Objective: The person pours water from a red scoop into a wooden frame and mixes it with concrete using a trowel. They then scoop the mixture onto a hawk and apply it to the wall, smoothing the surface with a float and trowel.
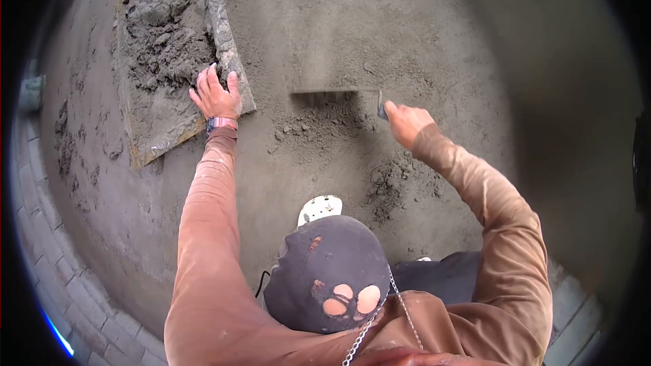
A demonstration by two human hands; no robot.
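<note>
The floor (325,27) is a grey sand-cement bed that fills most of the frame, smooth in the upper centre and rough with loose clumps (393,183) in the lower centre. A flat board (152,129) lies on it at upper left, loaded with a mortar heap (163,41), and a float (336,95) rests on the surface at centre. Brick paving (47,244) borders the bed along the lower left edge.

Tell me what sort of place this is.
Probably a building site: a grey cement surface, a flat board heaped with wet grey mortar under the left hand, a flat grey trowel in the right hand, and grey brick paving at the edge.
</note>
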